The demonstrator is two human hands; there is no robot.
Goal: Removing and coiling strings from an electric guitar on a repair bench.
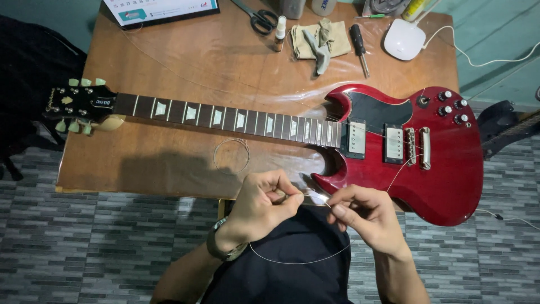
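Below the red electric guitar, left hand and right hand pinch 1 guitar string, its slack looping down clear of the wooden table.

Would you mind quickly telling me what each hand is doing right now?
Left hand: closed, pinching the guitar string between its fingertips.
Right hand: closed, pinching the same string, which runs up to the red electric guitar.

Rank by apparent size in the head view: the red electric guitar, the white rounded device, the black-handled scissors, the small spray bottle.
1. Red electric guitar, by far.
2. White rounded device.
3. Black-handled scissors, partly cut off at the frame's top, so unsure against the device.
4. Small spray bottle.
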